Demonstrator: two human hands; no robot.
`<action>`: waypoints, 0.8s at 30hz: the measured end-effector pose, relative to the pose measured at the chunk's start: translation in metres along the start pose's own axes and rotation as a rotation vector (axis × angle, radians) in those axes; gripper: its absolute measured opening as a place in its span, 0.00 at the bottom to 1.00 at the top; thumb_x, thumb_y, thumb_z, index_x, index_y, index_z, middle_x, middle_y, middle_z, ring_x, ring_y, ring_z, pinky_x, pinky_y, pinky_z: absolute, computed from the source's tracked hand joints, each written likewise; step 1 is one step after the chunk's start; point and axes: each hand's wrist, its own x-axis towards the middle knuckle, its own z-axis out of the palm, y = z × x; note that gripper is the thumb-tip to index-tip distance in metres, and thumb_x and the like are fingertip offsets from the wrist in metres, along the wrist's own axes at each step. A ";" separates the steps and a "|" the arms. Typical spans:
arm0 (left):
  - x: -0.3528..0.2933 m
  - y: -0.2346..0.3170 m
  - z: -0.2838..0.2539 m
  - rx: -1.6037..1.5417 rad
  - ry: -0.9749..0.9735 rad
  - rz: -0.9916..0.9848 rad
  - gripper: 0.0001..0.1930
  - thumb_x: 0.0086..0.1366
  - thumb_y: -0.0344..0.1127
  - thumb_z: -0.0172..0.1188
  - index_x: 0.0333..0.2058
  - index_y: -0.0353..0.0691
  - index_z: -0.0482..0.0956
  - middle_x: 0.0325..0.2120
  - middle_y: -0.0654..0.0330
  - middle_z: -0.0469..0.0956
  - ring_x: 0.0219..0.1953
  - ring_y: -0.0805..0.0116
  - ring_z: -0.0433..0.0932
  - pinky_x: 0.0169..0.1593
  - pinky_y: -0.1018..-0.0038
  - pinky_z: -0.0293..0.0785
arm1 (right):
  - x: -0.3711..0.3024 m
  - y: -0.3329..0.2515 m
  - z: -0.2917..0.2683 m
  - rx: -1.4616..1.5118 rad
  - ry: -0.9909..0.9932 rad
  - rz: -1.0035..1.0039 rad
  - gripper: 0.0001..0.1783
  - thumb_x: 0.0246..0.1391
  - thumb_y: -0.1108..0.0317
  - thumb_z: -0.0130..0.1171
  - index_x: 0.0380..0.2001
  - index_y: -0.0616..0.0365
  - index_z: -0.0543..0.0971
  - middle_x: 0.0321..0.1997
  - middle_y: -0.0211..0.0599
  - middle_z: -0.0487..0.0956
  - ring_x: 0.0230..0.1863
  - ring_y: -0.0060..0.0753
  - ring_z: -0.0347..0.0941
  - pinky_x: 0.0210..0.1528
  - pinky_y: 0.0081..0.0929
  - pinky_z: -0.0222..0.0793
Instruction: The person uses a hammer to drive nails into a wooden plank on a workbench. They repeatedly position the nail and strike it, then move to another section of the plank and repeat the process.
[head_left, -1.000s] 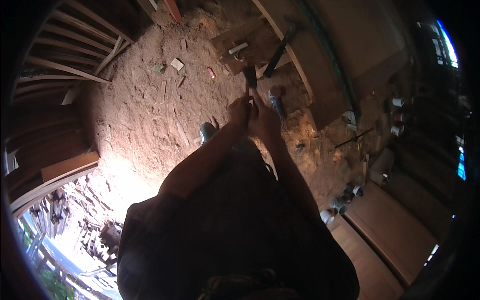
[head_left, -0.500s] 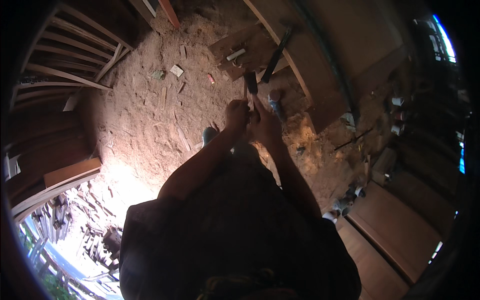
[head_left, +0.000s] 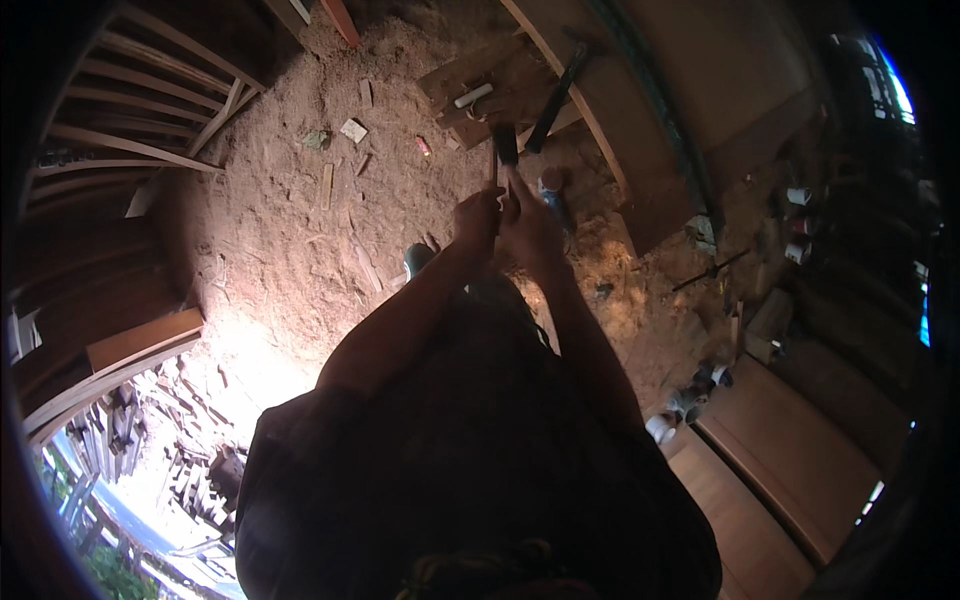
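Close together in front of my body, both hands are closed above the sawdust-covered ground. My left hand (head_left: 476, 216) grips a thin, light stick (head_left: 494, 168) that points away from me. Beside it, my right hand (head_left: 532, 234) is wrapped round a brush-like tool (head_left: 506, 146) with a dark, broad end; shadow hides its exact kind. Just beyond the tool lies a dark-handled hammer (head_left: 556, 100), resting against the edge of a large wooden panel (head_left: 655, 215). A white tube (head_left: 473, 95) lies on a board past my hands.
A blue-grey tool (head_left: 552, 200) stands right of my hands. Wooden slats (head_left: 150, 100) are stacked at the far left, and scraps (head_left: 327, 186) litter the ground. Cups and cans (head_left: 690, 400) sit near flat boards (head_left: 800, 450) at the right. My left foot (head_left: 418, 258) shows below.
The whole view has shifted slightly, so the ground and hammer appear a little higher. Both hands keep their grips, with the stick and dark-ended tool still side by side.
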 end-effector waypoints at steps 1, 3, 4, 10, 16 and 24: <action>-0.004 0.005 0.004 -0.003 0.008 0.000 0.11 0.71 0.41 0.59 0.37 0.40 0.81 0.26 0.65 0.75 0.28 0.75 0.74 0.32 0.76 0.73 | 0.015 -0.001 -0.003 0.004 -0.018 0.035 0.31 0.65 0.60 0.52 0.71 0.37 0.64 0.38 0.56 0.83 0.40 0.59 0.82 0.42 0.51 0.77; -0.001 0.005 -0.001 0.004 0.032 -0.030 0.11 0.71 0.41 0.58 0.38 0.40 0.82 0.26 0.65 0.76 0.28 0.75 0.75 0.33 0.76 0.73 | 0.016 -0.004 -0.005 0.002 -0.043 0.046 0.32 0.65 0.60 0.53 0.72 0.37 0.63 0.37 0.56 0.83 0.40 0.59 0.82 0.42 0.51 0.77; 0.002 0.005 -0.002 -0.002 0.042 -0.044 0.11 0.72 0.41 0.57 0.39 0.40 0.82 0.27 0.65 0.77 0.29 0.75 0.75 0.34 0.76 0.73 | -0.002 -0.002 -0.005 -0.012 -0.055 0.027 0.31 0.65 0.60 0.52 0.72 0.37 0.63 0.38 0.56 0.83 0.40 0.59 0.82 0.42 0.50 0.77; 0.008 -0.016 -0.015 0.332 -0.054 0.313 0.12 0.70 0.41 0.60 0.43 0.39 0.83 0.29 0.65 0.78 0.30 0.74 0.76 0.36 0.76 0.74 | 0.006 -0.016 -0.009 0.014 -0.091 0.098 0.32 0.65 0.60 0.53 0.72 0.38 0.63 0.40 0.57 0.83 0.41 0.59 0.82 0.41 0.49 0.77; 0.005 0.000 -0.010 0.015 -0.003 -0.008 0.11 0.69 0.39 0.59 0.42 0.40 0.82 0.30 0.65 0.78 0.31 0.74 0.77 0.37 0.75 0.74 | -0.016 -0.005 0.003 0.001 -0.045 0.037 0.30 0.66 0.58 0.51 0.70 0.37 0.65 0.37 0.56 0.83 0.39 0.59 0.82 0.41 0.49 0.77; 0.001 0.013 -0.002 -0.032 0.043 -0.085 0.12 0.71 0.41 0.58 0.43 0.40 0.83 0.29 0.63 0.78 0.27 0.73 0.74 0.34 0.73 0.73 | 0.005 -0.005 0.000 -0.037 -0.017 0.057 0.29 0.67 0.58 0.51 0.70 0.36 0.66 0.35 0.54 0.83 0.38 0.60 0.81 0.39 0.49 0.76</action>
